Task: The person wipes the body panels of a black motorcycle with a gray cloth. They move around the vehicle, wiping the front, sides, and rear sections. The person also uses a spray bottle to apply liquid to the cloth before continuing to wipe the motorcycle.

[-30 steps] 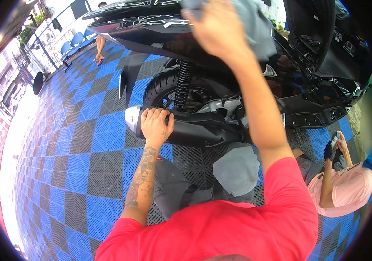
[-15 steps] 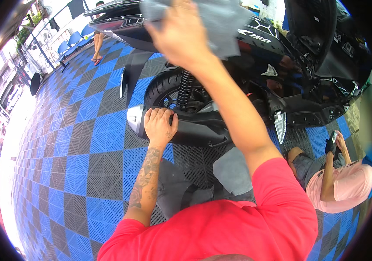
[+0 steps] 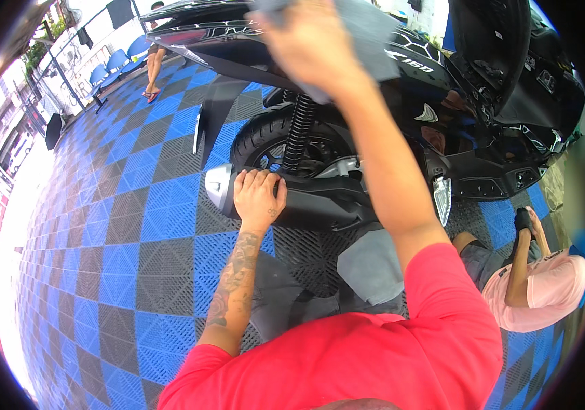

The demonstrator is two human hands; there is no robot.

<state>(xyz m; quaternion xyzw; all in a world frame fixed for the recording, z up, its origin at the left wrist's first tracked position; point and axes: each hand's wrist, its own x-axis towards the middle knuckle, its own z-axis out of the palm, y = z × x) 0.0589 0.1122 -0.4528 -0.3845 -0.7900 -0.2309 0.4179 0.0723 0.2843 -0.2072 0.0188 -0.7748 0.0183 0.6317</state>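
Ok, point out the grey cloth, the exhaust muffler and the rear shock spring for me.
grey cloth [image 3: 368, 34], head view, flat part right of the right hand.
exhaust muffler [image 3: 320, 205], head view, black side cover.
rear shock spring [image 3: 297, 133], head view, middle coils.

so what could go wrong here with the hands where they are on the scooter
1. The left hand rests on the black exhaust muffler; if that is warm, it could burn.
2. The right hand presses a grey cloth on the scooter's black body panel; grit in the cloth might scratch the gloss.
3. The other person crouches close beside the scooter, so a shove could tip it toward them.
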